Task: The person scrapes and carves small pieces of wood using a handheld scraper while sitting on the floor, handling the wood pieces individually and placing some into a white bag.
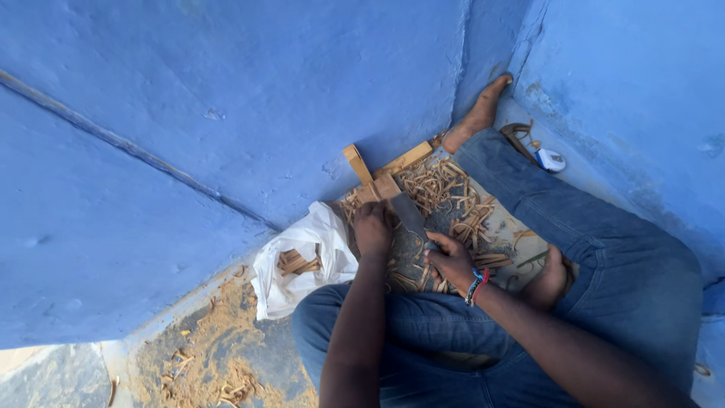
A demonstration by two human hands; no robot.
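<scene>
- The person sits on the floor in blue jeans, legs spread, wedged into a corner of rough blue-painted wall.
- The left hand is curled shut over a pale wooden piece that stands on the floor just in front of the knees.
- The right hand, with beaded bands at the wrist, is closed around the handle end of a broad, flat grey metal blade; the blade slants up toward the wooden piece and meets it near the left hand.
- Two light wooden slats lean against the wall right behind the work.
- Curled tan wood shavings lie thick on the floor between the legs.
- A crumpled white plastic bag sits to the left, touching the knee, with brown wood offcuts inside.
- Sawdust covers the floor further left.
</scene>
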